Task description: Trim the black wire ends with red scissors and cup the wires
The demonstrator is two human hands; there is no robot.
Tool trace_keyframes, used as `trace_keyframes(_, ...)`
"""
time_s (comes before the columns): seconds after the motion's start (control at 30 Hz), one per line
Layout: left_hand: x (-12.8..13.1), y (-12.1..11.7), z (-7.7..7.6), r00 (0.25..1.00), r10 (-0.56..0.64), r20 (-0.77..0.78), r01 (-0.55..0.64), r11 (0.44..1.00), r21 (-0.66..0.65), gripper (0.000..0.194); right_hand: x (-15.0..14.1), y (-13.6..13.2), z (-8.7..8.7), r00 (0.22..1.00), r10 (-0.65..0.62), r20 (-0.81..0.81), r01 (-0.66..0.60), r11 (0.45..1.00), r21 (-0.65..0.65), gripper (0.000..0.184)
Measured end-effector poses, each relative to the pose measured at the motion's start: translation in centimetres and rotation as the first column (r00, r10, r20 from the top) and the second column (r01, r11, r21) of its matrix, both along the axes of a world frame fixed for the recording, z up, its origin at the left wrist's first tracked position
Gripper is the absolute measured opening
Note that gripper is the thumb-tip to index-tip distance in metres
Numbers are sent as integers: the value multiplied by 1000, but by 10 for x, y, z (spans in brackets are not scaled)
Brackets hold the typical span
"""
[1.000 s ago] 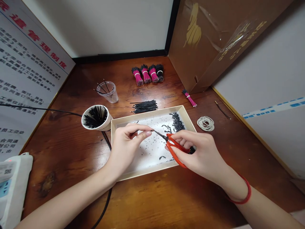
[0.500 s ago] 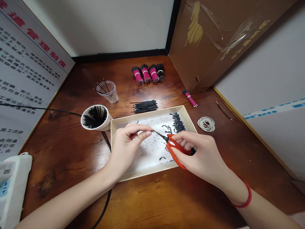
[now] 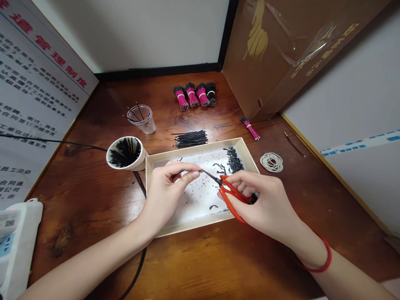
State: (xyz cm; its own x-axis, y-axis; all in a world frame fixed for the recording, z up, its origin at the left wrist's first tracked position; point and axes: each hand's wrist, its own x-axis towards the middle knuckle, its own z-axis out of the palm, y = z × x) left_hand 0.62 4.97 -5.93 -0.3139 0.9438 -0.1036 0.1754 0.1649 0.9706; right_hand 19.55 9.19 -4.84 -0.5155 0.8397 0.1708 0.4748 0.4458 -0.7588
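While the left hand (image 3: 167,193) pinches a thin black wire (image 3: 180,171) between its thumb and fingers, the right hand (image 3: 265,202) curls around a pair of red-handled scissors (image 3: 229,199). The dark blades point at the left fingertips (image 3: 194,175), and the hands sit close so the blades can reach the wire. It is hard to see just where the blades and wire meet. A red string (image 3: 326,260) circles the right wrist. Both hands are over a shallow cardboard tray (image 3: 200,230) with a white floor, so small bits can fall there and not get lost on the wooden surface (image 3: 78,208). Tiny black bits (image 3: 213,206) lie on the white, and a heap of black wire scraps (image 3: 234,160) sits in the tray's far right corner.

At the lower left is a white power strip (image 3: 15,246). A paper cup (image 3: 139,163) just left of the tray is full of black wires, handy to reach. A ring of rubber bands (image 3: 271,162) lies right of the tray. Past the tray are a bunch of black wires (image 3: 189,138), a clear plastic cup (image 3: 145,125), and four bundles of pink and black wires (image 3: 193,96) in a neat row at the top middle.
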Motion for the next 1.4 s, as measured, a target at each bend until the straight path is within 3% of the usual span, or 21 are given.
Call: trace_keyframes(1.4,0,-1,0,1000,-11,27,11,1000,-3,8,1,0,0,1000,20,2,-20,1000,-11,6)
